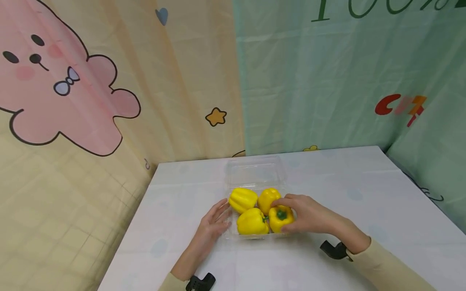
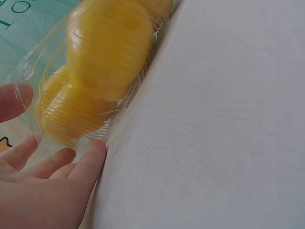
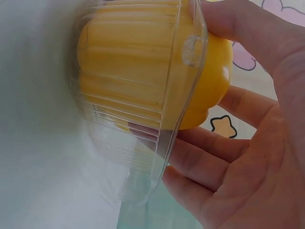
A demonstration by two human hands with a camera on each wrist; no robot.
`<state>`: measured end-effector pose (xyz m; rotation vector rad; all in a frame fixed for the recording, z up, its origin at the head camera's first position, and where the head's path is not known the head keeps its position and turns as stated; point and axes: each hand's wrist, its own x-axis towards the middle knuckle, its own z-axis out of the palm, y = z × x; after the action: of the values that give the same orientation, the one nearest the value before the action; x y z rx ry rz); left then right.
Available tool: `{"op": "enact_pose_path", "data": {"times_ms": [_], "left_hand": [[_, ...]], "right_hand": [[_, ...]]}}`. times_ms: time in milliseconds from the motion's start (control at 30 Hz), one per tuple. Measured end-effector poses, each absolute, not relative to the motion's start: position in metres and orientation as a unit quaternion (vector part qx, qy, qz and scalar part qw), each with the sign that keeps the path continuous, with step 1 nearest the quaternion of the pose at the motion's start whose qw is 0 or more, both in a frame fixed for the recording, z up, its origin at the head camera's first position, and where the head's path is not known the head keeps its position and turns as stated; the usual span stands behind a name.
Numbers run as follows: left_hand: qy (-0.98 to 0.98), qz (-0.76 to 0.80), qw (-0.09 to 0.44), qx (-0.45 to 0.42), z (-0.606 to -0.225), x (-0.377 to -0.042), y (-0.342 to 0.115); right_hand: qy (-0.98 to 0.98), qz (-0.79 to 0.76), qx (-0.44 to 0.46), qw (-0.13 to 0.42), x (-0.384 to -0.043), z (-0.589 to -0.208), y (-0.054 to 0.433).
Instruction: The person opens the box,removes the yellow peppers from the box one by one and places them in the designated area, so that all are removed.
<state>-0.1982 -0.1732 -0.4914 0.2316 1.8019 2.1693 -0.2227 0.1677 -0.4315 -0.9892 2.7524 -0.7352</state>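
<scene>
Several yellow bell peppers sit in a clear plastic clamshell container [image 1: 255,237], its lid folded back flat behind it. My right hand [image 1: 309,214] holds the front-right bell pepper [image 1: 277,223], whose green stem faces up, with fingers and thumb around its sides. In the right wrist view that bell pepper [image 3: 217,81] is down inside the ribbed wall, its top above the rim. My left hand [image 1: 212,224] is at the container's left side, fingers loosely spread, fingertips at the wall. Beside it are the back-left bell pepper [image 1: 242,200] and front-left bell pepper [image 1: 252,222].
The container's clear lid [image 1: 256,171] reaches toward the back edge of the white-covered table [image 1: 346,182]. Printed curtains [image 1: 189,81] hang directly behind the table and along its sides. A black wrist camera [image 1: 336,250] sits at each cuff.
</scene>
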Motion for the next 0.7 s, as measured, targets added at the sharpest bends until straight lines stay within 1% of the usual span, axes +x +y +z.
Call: {"op": "enact_pose_path", "data": {"times_ms": [267, 700], "left_hand": [[0.638, 0.751, 0.154, 0.073, -0.490, -0.197, -0.173], [0.637, 0.750, 0.153, 0.086, -0.492, -0.198, -0.174]], "right_hand": [[0.911, -0.244, -0.326, 0.054, -0.221, -0.428, 0.168], [0.910, -0.249, -0.331, 0.035, -0.218, -0.418, 0.171]]}}
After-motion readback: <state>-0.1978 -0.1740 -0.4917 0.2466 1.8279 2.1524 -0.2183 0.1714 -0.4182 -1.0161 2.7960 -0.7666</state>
